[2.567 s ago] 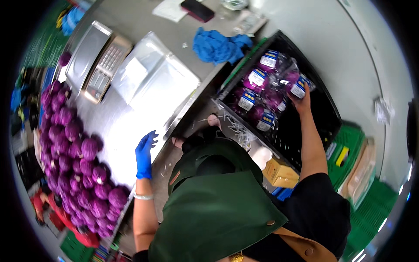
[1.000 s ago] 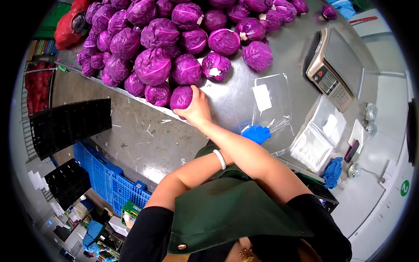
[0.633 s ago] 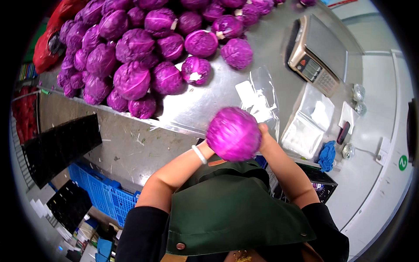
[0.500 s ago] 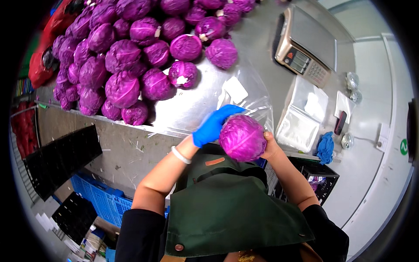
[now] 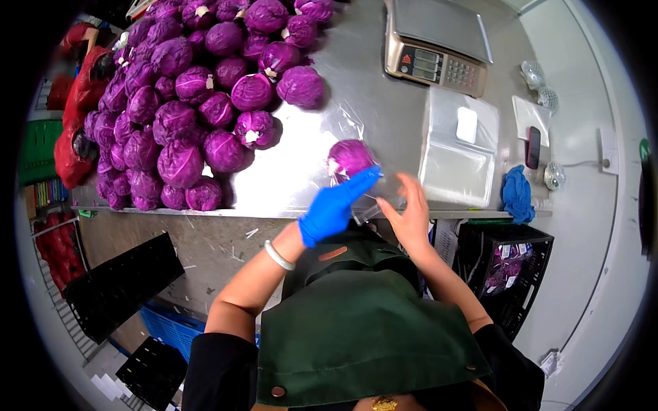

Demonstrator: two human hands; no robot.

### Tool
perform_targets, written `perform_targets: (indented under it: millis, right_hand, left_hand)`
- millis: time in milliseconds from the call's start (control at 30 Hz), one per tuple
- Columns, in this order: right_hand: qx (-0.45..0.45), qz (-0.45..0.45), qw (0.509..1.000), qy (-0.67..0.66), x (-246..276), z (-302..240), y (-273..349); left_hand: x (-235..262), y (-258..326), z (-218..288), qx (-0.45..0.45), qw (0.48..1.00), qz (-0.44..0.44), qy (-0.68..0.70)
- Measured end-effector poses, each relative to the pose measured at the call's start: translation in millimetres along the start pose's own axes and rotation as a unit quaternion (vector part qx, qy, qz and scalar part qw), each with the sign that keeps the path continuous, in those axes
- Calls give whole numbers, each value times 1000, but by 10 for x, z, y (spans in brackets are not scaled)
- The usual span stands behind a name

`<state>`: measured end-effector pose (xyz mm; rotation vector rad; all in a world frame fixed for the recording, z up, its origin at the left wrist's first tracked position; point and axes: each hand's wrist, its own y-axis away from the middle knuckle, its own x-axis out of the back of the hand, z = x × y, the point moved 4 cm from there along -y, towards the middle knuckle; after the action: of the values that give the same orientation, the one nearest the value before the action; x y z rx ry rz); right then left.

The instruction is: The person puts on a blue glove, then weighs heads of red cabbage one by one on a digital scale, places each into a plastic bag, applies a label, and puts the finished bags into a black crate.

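A purple cabbage (image 5: 351, 155) sits on the steel table in thin clear plastic, close in front of me. My left hand (image 5: 334, 211), in a blue glove, lies over the near side of that cabbage with its fingers stretched out to the right. Part of the plastic is hidden beneath the glove. Bare, with thumb and fingers apart, my right hand (image 5: 411, 218) is just right of the cabbage, its thumb tip near the loose plastic. Whether the thumb touches the plastic I cannot tell.
Several purple cabbages (image 5: 179, 163) are heaped at the left on the steel table (image 5: 274, 181). To the right lie a stack of clear bags (image 5: 456, 171), a scale (image 5: 439, 65), a phone (image 5: 533, 147) and a crumpled blue glove (image 5: 517, 195). Below stands a black crate (image 5: 541, 274).
The cabbage has gone from between my hands onto the table and is now in clear plastic. My right hand has let go of it. The whole view has shifted somewhat.
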<state>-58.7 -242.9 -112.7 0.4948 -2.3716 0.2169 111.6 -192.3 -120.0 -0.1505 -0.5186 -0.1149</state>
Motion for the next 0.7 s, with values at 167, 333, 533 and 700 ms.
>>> perform_targets:
  millis: [167,333,533,700]
  right_hand:
    - [181,83,957,213,79,-206,-371]
    - [111,-139,963,200,86,23,124]
    - [30,-237,955,176,-8,369,1004]
    - [70,-208,959,177,122,434,1165]
  left_hand:
    - [348,6,264,-50,993,0,-111]
    - [410,799,149,25,953,247,-173]
    - [-294,1650,52,383,884,11,-266]
    - [-567,1825,417,361,903,157,-175]
